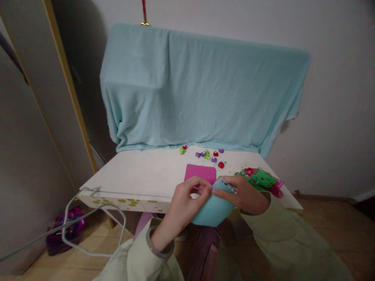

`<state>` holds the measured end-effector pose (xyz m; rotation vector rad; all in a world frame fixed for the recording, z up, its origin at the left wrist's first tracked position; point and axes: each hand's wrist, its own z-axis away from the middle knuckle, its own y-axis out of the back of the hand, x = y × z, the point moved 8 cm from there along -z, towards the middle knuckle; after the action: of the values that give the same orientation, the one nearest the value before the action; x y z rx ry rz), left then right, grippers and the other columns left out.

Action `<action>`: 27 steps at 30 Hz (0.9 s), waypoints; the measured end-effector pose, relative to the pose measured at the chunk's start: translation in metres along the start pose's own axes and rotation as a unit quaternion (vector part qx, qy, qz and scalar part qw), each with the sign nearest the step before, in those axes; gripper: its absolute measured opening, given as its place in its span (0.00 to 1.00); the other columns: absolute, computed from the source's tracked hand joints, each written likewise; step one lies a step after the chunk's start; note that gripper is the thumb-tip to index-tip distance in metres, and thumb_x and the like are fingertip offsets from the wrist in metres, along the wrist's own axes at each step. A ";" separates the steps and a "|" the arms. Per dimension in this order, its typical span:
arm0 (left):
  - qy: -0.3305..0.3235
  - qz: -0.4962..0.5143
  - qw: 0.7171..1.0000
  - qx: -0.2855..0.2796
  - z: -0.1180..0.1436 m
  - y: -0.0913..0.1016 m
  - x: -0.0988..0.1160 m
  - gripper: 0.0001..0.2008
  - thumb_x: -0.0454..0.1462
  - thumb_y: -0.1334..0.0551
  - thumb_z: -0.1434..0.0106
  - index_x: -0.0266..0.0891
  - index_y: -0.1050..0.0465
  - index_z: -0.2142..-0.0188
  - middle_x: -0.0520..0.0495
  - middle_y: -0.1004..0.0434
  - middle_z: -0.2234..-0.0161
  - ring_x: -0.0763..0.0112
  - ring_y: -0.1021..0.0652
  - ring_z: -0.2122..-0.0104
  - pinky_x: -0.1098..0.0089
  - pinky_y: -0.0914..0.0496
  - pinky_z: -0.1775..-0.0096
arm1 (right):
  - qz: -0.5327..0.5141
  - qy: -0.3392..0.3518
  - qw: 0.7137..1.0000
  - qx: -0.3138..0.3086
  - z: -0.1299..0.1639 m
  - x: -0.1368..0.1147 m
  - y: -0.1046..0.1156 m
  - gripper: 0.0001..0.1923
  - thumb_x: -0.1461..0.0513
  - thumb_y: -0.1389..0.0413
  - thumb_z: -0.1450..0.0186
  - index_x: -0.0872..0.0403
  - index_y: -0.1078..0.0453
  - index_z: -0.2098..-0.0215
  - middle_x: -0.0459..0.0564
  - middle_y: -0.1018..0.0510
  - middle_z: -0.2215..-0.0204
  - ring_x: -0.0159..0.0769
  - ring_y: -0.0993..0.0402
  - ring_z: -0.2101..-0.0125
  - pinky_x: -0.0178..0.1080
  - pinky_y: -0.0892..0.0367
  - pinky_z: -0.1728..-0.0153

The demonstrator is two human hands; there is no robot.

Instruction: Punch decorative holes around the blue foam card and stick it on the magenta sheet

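Note:
A light blue sheet (215, 210) with a row of punched holes along its top right edge is held over the front edge of the table. My right hand (241, 191) grips it near the holes, thumb on the near face. My left hand (190, 195) is closed in a pinch at the sheet's upper left edge, fingertips close to my right thumb. Just behind my hands a magenta sheet (200, 171) lies flat, partly covered by my left hand. What my fingertips do behind the blue sheet is hidden.
Several small red, green and purple pieces (207, 155) lie at the back of the white table (131, 171), among blue scraps. Green, red and pink perforated sheets (262, 177) are piled at right. A pale blue cloth (205, 89) hangs behind. A white cable (125, 218) loops at left.

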<state>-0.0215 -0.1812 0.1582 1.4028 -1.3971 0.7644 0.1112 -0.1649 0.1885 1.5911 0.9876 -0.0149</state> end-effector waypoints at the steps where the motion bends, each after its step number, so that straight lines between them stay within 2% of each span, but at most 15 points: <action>1: -0.003 -0.006 1.000 0.000 0.000 0.001 0.001 0.10 0.40 0.42 0.37 0.37 0.26 0.67 0.47 0.23 0.67 0.69 0.25 0.66 0.71 0.30 0.62 | -0.001 -0.002 1.000 -0.017 0.000 0.000 -0.002 0.16 0.54 0.44 0.38 0.53 0.34 0.79 0.42 0.30 0.82 0.31 0.34 0.78 0.35 0.38 0.74; 3: -0.008 -0.013 1.000 -0.003 0.000 0.002 0.002 0.09 0.39 0.43 0.37 0.37 0.26 0.67 0.47 0.23 0.67 0.69 0.25 0.65 0.71 0.30 0.61 | -0.013 -0.004 0.999 -0.043 -0.001 0.000 -0.004 0.16 0.54 0.45 0.36 0.52 0.34 0.79 0.43 0.31 0.81 0.32 0.34 0.77 0.35 0.38 0.73; 6: -0.007 -0.017 1.000 -0.021 -0.001 0.002 0.002 0.10 0.39 0.45 0.35 0.38 0.27 0.67 0.48 0.24 0.68 0.70 0.25 0.66 0.72 0.31 0.62 | -0.035 0.001 0.998 -0.044 -0.002 -0.005 -0.001 0.15 0.55 0.45 0.37 0.51 0.34 0.80 0.42 0.32 0.82 0.32 0.34 0.78 0.35 0.38 0.74; 12: -0.030 -0.032 0.992 -0.120 -0.006 -0.005 0.013 0.07 0.35 0.44 0.37 0.38 0.28 0.68 0.51 0.25 0.70 0.71 0.25 0.67 0.73 0.33 0.63 | -0.021 0.025 0.998 -0.046 0.000 -0.012 0.000 0.16 0.56 0.46 0.37 0.52 0.34 0.81 0.43 0.32 0.82 0.32 0.34 0.77 0.35 0.37 0.71; 15: -0.054 -0.063 0.985 -0.150 -0.007 -0.006 0.023 0.06 0.32 0.44 0.39 0.38 0.28 0.69 0.52 0.24 0.69 0.72 0.25 0.67 0.74 0.34 0.62 | -0.018 0.041 0.998 -0.042 0.002 -0.013 0.000 0.14 0.57 0.45 0.38 0.52 0.32 0.80 0.43 0.30 0.81 0.32 0.33 0.77 0.35 0.37 0.72; 19: -0.081 -0.115 0.979 -0.151 -0.007 -0.006 0.031 0.06 0.30 0.43 0.42 0.39 0.28 0.69 0.52 0.25 0.69 0.71 0.26 0.67 0.73 0.35 0.62 | -0.026 0.053 0.996 -0.068 0.002 -0.013 -0.004 0.13 0.58 0.47 0.38 0.52 0.33 0.79 0.42 0.32 0.82 0.30 0.35 0.78 0.35 0.38 0.73; 27: -0.106 -0.156 0.974 -0.123 -0.008 -0.003 0.030 0.06 0.29 0.42 0.44 0.39 0.29 0.70 0.52 0.26 0.70 0.71 0.27 0.68 0.72 0.35 0.62 | -0.028 0.059 0.997 -0.044 -0.001 -0.009 -0.002 0.14 0.59 0.47 0.37 0.52 0.38 0.80 0.41 0.38 0.83 0.29 0.41 0.78 0.34 0.43 0.75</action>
<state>-0.0124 -0.1845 0.1876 1.4904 -1.3346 0.2339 0.1036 -0.1695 0.1918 1.4980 1.1098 0.0845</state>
